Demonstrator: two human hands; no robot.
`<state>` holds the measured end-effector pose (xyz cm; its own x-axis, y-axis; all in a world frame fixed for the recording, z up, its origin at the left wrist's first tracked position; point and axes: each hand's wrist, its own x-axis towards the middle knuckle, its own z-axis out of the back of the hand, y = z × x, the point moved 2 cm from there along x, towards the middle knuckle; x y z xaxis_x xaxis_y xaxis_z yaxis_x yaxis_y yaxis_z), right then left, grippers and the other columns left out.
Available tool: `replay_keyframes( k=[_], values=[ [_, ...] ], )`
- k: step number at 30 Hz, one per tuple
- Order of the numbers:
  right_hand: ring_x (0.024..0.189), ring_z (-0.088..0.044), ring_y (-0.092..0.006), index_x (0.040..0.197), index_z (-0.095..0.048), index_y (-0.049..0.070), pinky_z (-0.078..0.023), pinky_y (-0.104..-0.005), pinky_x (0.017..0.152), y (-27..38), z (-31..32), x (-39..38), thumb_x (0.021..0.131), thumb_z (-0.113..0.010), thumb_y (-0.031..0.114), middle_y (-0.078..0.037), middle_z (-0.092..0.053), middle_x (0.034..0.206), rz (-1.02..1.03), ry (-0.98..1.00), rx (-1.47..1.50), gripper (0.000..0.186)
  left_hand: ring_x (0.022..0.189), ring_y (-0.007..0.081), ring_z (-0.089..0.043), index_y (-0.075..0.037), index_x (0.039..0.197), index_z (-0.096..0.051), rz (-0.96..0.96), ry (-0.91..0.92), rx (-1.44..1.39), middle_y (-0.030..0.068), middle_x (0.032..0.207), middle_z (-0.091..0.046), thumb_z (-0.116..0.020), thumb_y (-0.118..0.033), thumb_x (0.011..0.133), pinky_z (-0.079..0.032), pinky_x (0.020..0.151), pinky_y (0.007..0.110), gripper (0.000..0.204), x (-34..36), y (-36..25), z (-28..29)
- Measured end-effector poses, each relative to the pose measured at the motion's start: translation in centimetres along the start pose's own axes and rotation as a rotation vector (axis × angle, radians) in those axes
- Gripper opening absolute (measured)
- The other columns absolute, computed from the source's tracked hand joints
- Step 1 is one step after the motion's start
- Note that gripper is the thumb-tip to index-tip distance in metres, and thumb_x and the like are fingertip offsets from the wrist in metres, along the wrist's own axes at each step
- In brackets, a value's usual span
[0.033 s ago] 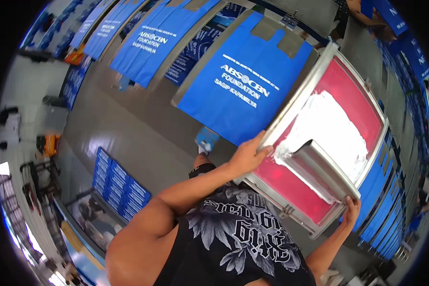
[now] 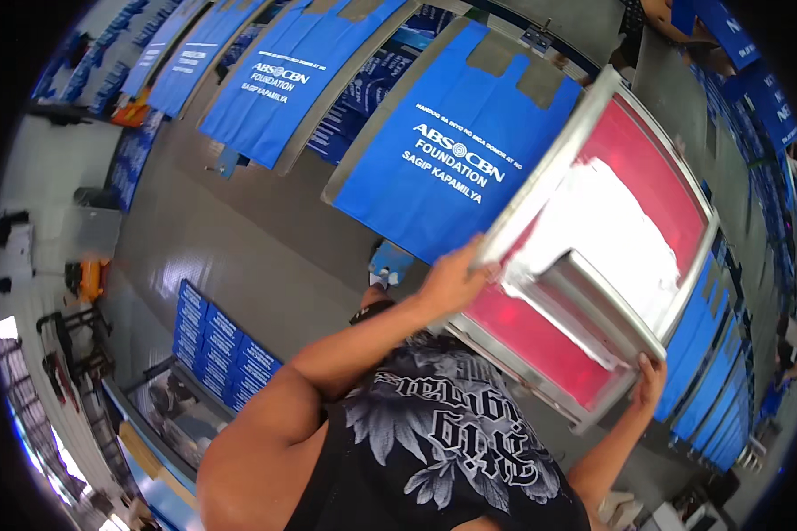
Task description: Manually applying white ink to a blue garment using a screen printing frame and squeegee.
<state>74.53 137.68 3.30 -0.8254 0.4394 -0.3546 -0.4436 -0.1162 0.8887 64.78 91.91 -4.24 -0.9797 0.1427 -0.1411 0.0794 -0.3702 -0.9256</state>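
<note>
My left hand [image 2: 456, 274] grips the left side of a metal screen frame [image 2: 540, 173] with red mesh [image 2: 632, 155] and a broad patch of white ink [image 2: 615, 230]. A steel squeegee [image 2: 607, 310] lies across the mesh at the near side. My right hand [image 2: 648, 382] is closed at the frame's near right corner, by the squeegee's end; whether it also holds the squeegee I cannot tell. The frame is held tilted beside a blue bag [image 2: 447, 195] with white print, laid flat on a grey board [image 2: 341, 181].
More printed blue bags [image 2: 283, 97] lie in a row to the left, others [image 2: 708, 372] to the right. Blue panels [image 2: 208, 341] lean by a grey cart [image 2: 146, 411] on the floor [image 2: 239, 230]. Another person's arm [image 2: 664, 22] shows at top right, a person [image 2: 784, 380] at far right.
The screen frame, squeegee and both my hands have shifted slightly up in the picture, the frame's far end also a little leftward. Both grips remain.
</note>
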Motion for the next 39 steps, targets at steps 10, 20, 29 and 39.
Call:
replay_keyframes(
  k=[10,20,29,39],
  values=[
    [0.085,-0.059,-0.0141,0.099,-0.065,-0.001,-0.046,-0.0282,0.077,5.2,-29.3,-0.8,0.070,-0.075,0.010,-0.006,-0.066,0.091,0.012,0.181,0.092,0.033,0.098,0.0145,-0.057,-0.002,0.125,-0.052,0.162,-0.111,-0.018,0.0148,0.109,-0.063,-0.058,-0.033,0.090,-0.046,0.084,0.030,0.047,4.7,8.4,24.5],
    [0.079,-0.061,-0.0142,0.097,-0.067,-0.002,-0.049,-0.0274,0.073,7.3,-33.2,0.9,0.068,-0.079,0.013,-0.008,-0.065,0.087,-0.015,0.169,0.083,0.035,0.095,0.0139,-0.057,-0.002,0.123,-0.054,0.224,-0.079,-0.047,0.0112,0.105,-0.065,-0.054,-0.032,0.092,-0.044,0.084,0.027,0.042,8.2,11.1,26.7],
    [0.081,-0.060,-0.0131,0.100,-0.066,0.000,-0.046,-0.0268,0.075,4.4,-32.6,4.5,0.068,-0.080,0.017,-0.009,-0.066,0.090,0.006,0.187,0.060,0.040,0.098,0.0153,-0.057,-0.002,0.124,-0.054,0.206,-0.110,-0.003,0.0099,0.108,-0.063,-0.055,-0.037,0.091,-0.043,0.086,0.028,0.047,9.4,11.4,25.6],
    [0.082,-0.059,-0.0143,0.100,-0.066,0.000,-0.045,-0.0273,0.078,3.2,-33.4,3.7,0.070,-0.078,0.012,-0.006,-0.066,0.088,0.042,0.183,0.078,0.034,0.093,0.0136,-0.057,-0.004,0.125,-0.053,0.268,-0.074,0.017,0.0099,0.106,-0.064,-0.055,-0.044,0.090,-0.043,0.085,0.027,0.054,9.2,12.6,25.2]
  ],
)
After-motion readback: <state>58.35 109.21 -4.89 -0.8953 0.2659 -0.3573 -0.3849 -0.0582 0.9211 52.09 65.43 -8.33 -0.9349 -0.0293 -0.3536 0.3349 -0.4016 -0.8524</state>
